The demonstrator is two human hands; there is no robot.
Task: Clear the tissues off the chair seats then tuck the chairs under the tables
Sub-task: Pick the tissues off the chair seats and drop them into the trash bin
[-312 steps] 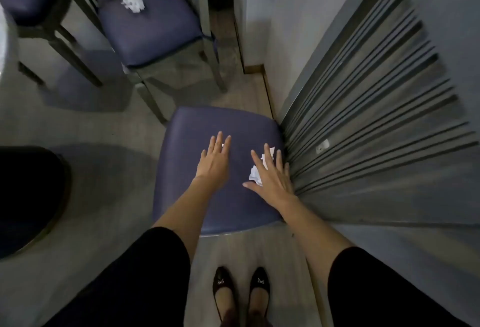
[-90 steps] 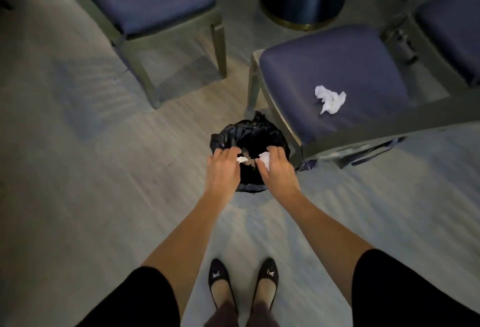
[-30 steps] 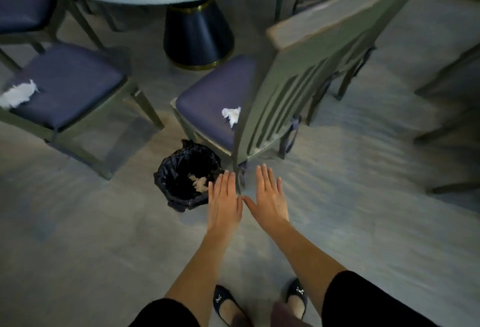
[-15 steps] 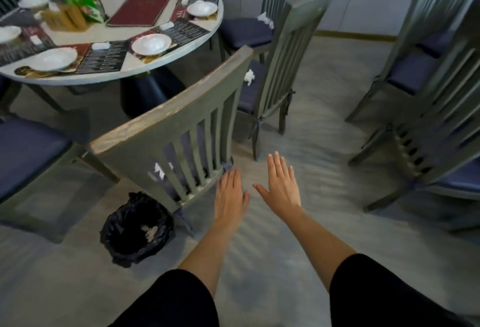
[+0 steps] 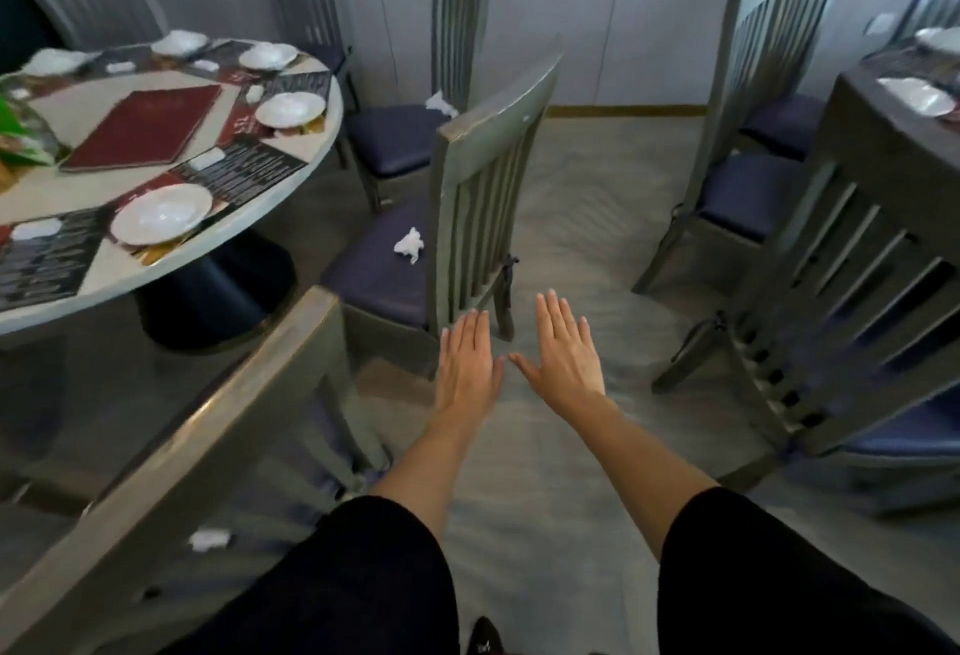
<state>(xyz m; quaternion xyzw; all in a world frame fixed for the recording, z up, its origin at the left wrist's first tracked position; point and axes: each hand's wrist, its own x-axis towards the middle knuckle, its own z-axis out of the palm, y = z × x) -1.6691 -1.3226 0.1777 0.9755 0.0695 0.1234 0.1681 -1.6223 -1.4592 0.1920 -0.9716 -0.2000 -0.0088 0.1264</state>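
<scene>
Pale grey panelled walls (image 5: 623, 4) ahead of me meet the grey wood-grain floor (image 5: 571, 217) at a tan skirting board (image 5: 623, 110); a round pedestal desk (image 5: 117, 272) stands left.

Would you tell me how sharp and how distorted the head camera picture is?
Head view: wide-angle bowing curves the grey slatted chair back; the near grey chair rail and round white table are motion-blurred; left hand and right hand look sharper; dim, even light.

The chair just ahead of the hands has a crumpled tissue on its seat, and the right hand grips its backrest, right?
Not quite: the head view shows the right hand open and flat, apart from the backrest, gripping nothing. The crumpled tissue does lie on that chair's seat.
</scene>
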